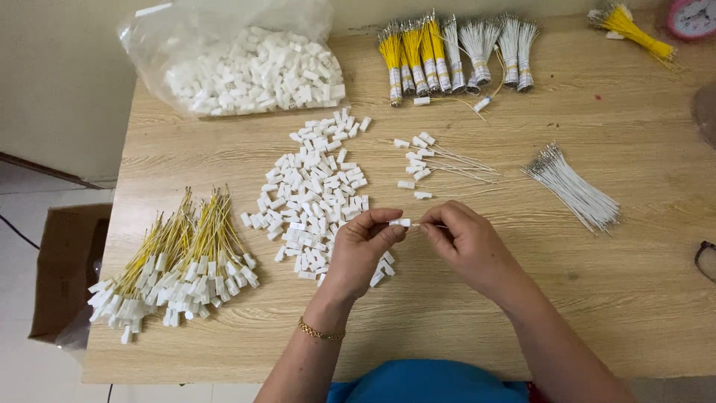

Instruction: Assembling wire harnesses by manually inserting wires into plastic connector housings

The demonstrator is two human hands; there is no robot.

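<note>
A small white connector housing [401, 222] is pinched between thumb and forefinger of the left hand [363, 250], held level just above the wooden table [597, 298] so that its open end faces right. The right hand [466, 242] is closed on a thin white wire [432, 225], whose tip is kept in line with that open end and looks to be touching or just inside it; which cannot be told. Both hands are held close together near the table's front edge, where fine alignment is easiest.

Just beyond the left hand a loose heap of white housings [313, 194] is spread within easy reach. To the left, finished yellow-wired pieces [175, 265] are laid in a fan, plugs toward the near edge, apart from the raw stock. To the right of the heap a few white-wired housings [429, 164] lie together, and further right a sheaf of loose white wires [574, 190] is placed by the feeding hand.

At the far edge taped bundles of yellow and white wires [455, 56] are lined up, with a clear bag of housings [246, 67] at the far left as reserve
</note>
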